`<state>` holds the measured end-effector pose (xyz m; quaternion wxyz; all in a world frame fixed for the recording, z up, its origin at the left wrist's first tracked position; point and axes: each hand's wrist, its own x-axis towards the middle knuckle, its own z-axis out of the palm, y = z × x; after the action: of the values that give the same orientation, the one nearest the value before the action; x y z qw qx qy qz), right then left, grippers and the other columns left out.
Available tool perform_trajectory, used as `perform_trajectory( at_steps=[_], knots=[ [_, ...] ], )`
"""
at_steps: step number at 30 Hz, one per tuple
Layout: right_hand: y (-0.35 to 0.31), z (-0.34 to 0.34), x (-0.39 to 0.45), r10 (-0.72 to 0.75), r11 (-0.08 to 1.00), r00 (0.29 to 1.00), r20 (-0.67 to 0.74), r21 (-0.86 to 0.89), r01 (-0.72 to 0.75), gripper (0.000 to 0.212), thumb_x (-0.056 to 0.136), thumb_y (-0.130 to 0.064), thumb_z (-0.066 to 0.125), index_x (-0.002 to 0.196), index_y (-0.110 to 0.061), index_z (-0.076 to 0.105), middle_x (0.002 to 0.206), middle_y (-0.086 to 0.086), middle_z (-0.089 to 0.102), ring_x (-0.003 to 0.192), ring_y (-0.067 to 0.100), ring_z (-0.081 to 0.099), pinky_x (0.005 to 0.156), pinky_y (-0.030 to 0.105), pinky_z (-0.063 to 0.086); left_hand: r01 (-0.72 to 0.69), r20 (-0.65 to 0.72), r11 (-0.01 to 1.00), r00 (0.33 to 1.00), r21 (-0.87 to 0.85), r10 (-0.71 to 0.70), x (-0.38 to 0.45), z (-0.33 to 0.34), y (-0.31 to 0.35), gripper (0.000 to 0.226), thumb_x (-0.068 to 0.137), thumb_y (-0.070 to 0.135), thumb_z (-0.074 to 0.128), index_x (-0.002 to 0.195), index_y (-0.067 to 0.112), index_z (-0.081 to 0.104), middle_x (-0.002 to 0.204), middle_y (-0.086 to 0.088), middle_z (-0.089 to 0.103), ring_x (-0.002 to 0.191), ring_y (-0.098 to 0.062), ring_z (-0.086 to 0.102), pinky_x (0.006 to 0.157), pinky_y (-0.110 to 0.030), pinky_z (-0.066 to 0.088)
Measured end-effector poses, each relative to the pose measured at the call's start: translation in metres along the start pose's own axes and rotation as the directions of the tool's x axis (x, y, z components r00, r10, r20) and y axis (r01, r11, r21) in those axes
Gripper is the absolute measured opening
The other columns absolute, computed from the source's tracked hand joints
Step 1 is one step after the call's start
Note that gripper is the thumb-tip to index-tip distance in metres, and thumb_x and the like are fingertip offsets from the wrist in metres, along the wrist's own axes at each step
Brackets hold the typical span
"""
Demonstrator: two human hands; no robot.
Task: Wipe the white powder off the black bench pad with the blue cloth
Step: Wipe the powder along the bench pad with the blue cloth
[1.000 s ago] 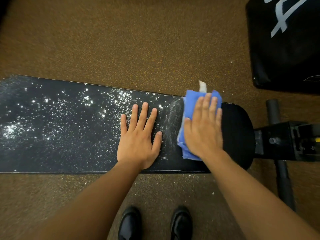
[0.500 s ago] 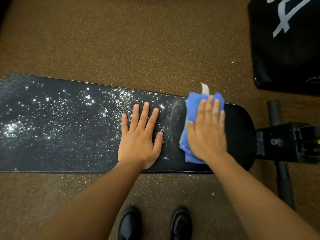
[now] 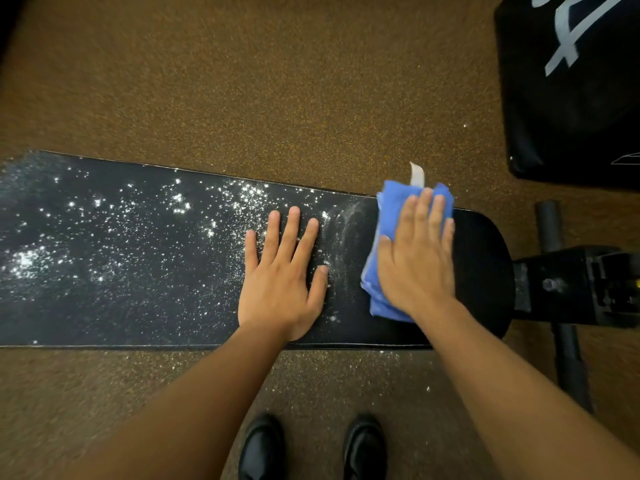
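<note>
Left hand (image 3: 282, 271) lies flat, fingers straight, on the black bench pad (image 3: 121, 306), directly on white powder (image 3: 242, 199). Right hand (image 3: 417, 258) presses the blue cloth (image 3: 375, 285) flat near the pad's right end. Risk: the left palm smears powder, and strokes toward the edge spill it onto the floor (image 3: 277, 81).

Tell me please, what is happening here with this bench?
A person is wiping white powder off a black bench pad. The right hand presses a folded blue cloth flat on the pad near its rounded end, where the surface looks clean. The left hand rests flat on the pad beside it. Most of the pad to the left is covered in powder, and some lies on the floor.
</note>
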<state>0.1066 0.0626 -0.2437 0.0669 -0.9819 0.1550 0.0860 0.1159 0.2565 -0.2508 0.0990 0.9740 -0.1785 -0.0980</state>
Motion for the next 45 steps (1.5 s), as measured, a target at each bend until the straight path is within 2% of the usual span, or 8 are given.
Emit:
perform_trajectory(
  at_steps=[8,12,17,24,31,38,41,45],
  knots=[
    [0.005,0.015,-0.084,-0.348,0.934,0.936,0.049,-0.071,0.351,0.069,0.098,-0.039,0.023,0.152,0.002,0.008,0.160,0.022,0.003,0.149,0.037,0.003,0.119,0.052,0.013,-0.004,0.005,1.000,1.000,-0.006,0.004,0.000,0.000,-0.001,0.067,0.097,0.053,0.018,0.158,0.026,0.006,0.165,0.000,-0.007,0.150,-0.021,-0.016,0.120,-0.053,-0.003],
    [0.044,0.010,-0.061,-0.157,0.984,0.987,0.023,-0.080,0.158,0.070,0.096,-0.037,0.021,0.150,0.005,0.013,0.159,0.025,0.008,0.148,0.038,0.006,0.118,0.055,0.019,0.000,0.005,1.000,1.000,0.005,0.000,-0.001,0.000,-0.001,0.066,0.098,0.054,0.015,0.157,0.028,0.003,0.165,0.001,-0.010,0.150,-0.021,-0.019,0.120,-0.053,-0.005],
    [-0.019,0.006,-0.002,0.034,0.999,0.999,-0.039,0.030,-0.033,0.071,0.095,-0.038,0.017,0.151,0.005,0.005,0.160,0.026,-0.001,0.148,0.038,-0.006,0.120,0.052,0.003,0.005,-0.005,1.000,1.000,-0.003,-0.005,0.000,0.001,0.000,0.067,0.097,0.053,0.017,0.158,0.027,0.006,0.165,0.000,-0.007,0.150,-0.021,-0.015,0.120,-0.053,-0.004],
    [0.025,0.017,-0.094,-0.417,0.903,0.907,0.052,-0.093,0.420,0.069,0.099,-0.041,0.024,0.152,0.001,0.009,0.160,0.021,0.006,0.149,0.034,0.005,0.117,0.050,0.014,-0.001,-0.009,1.000,1.000,0.001,0.001,-0.001,0.001,0.000,0.067,0.097,0.054,0.017,0.158,0.027,0.007,0.165,0.000,-0.006,0.150,-0.021,-0.015,0.120,-0.052,-0.005],
    [-0.001,0.004,-0.008,0.003,1.000,0.999,-0.045,0.007,-0.003,0.075,0.091,-0.041,0.013,0.151,0.005,0.007,0.160,0.026,0.003,0.148,0.039,-0.001,0.120,0.052,0.006,0.005,-0.008,1.000,1.000,0.008,-0.005,0.000,0.001,0.000,0.066,0.098,0.054,0.017,0.158,0.027,0.005,0.165,0.000,-0.007,0.150,-0.022,-0.016,0.120,-0.052,-0.005],
    [0.004,0.013,-0.089,-0.361,0.929,0.931,0.054,-0.067,0.364,0.069,0.097,-0.040,0.026,0.151,0.002,0.013,0.160,0.022,0.009,0.148,0.037,0.009,0.117,0.054,0.020,-0.005,-0.002,1.000,1.000,0.002,0.005,0.000,0.002,-0.001,0.067,0.097,0.053,0.017,0.158,0.026,0.007,0.165,0.000,-0.006,0.151,-0.022,-0.015,0.121,-0.053,-0.004],
    [0.046,0.005,-0.069,-0.161,0.982,0.986,0.050,-0.093,0.165,0.070,0.096,-0.039,0.022,0.150,0.005,0.016,0.158,0.024,0.012,0.147,0.039,0.011,0.114,0.057,0.025,-0.001,-0.004,1.000,1.000,0.012,0.001,-0.001,0.001,-0.001,0.067,0.098,0.054,0.016,0.158,0.027,0.004,0.165,0.000,-0.008,0.150,-0.022,-0.017,0.120,-0.053,-0.004],
    [0.005,-0.001,-0.002,0.039,0.998,0.999,0.011,-0.046,-0.038,0.071,0.097,-0.038,0.018,0.150,0.005,0.002,0.159,0.026,-0.003,0.148,0.039,-0.006,0.120,0.054,0.005,0.002,0.000,1.000,1.000,0.013,-0.002,0.000,0.001,0.000,0.067,0.098,0.053,0.017,0.158,0.027,0.005,0.165,0.000,-0.008,0.150,-0.022,-0.016,0.120,-0.053,-0.005]
  ],
)
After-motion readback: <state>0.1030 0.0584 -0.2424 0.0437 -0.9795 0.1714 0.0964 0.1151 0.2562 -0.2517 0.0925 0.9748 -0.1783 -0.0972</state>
